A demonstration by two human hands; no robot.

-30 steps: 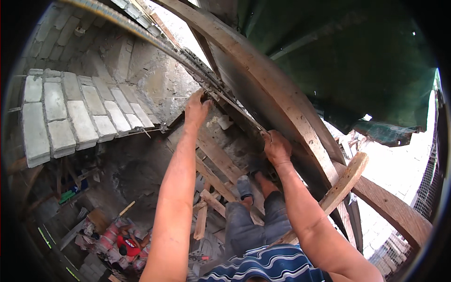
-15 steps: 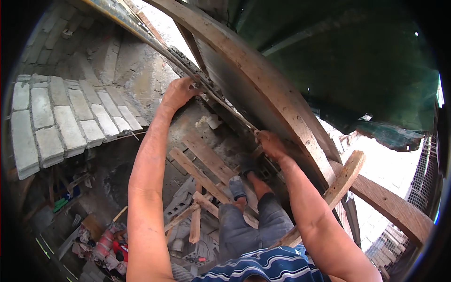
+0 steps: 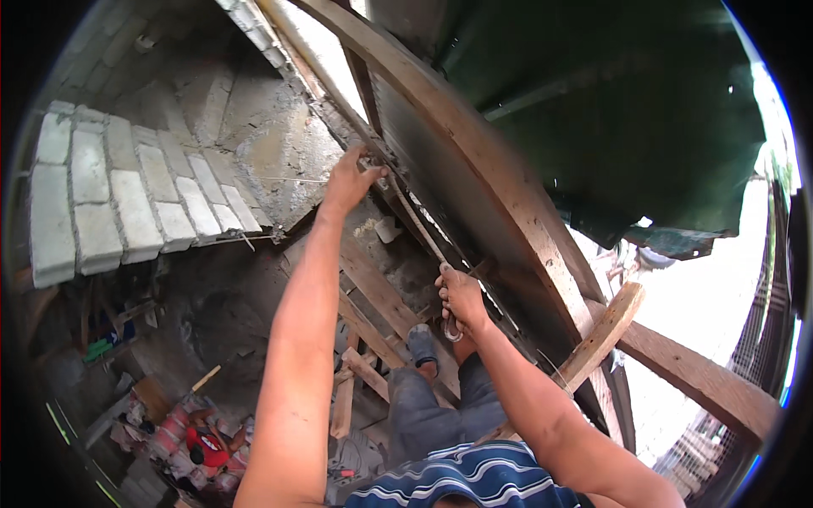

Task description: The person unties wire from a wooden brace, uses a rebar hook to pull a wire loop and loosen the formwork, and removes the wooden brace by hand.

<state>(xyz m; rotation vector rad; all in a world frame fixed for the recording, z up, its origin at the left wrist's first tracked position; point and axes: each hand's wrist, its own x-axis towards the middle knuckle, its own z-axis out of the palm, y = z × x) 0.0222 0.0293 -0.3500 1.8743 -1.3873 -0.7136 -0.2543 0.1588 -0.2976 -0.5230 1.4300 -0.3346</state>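
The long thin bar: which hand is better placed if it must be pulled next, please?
Probably the right hand: it is closed around the long thin bar, nearer to the body. The left hand is farther up, at the bar; whether it grips there is not clear.

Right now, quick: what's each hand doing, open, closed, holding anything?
Left hand: fingers half curled near the thin rod; whether it grips anything cannot be told.
Right hand: closed, holding the thin rod.

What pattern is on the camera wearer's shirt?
The shirt has wavy white stripes on blue; the head view shows it.
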